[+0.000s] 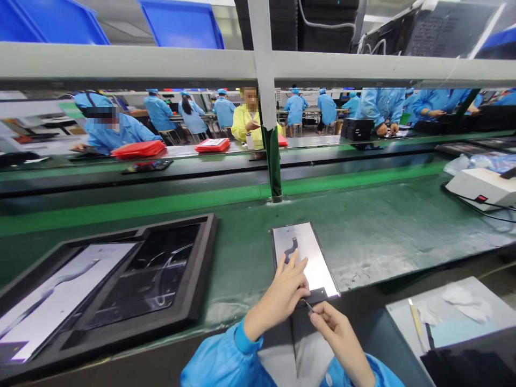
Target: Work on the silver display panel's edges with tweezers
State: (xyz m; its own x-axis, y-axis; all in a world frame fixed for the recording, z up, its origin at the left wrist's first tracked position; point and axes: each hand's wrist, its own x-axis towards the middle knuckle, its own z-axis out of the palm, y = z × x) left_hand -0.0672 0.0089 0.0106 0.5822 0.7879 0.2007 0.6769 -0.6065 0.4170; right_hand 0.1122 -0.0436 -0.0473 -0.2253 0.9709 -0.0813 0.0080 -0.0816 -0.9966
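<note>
A display panel [316, 258] with a pale silver back lies on the green bench, its near end at the bench edge. A dark, wavy flex cable [291, 249] rests on its back. My left hand [284, 290] lies over the panel's left side, fingers spread, the thumb close to the dark strip [317, 295] along the near end. My right hand [336, 328] pinches a thin metal tool [308, 306], whose tip points at that near edge. The tip itself is partly hidden by my left thumb.
At left, a black foam tray [207, 242] holds another silver-backed panel [76, 290] and a glossy dark panel [149, 274]. A white device [481, 188] with cables stands at right. White wipes [467, 303] lie on a lower surface. A post [271, 156] rises ahead; co-workers sit beyond.
</note>
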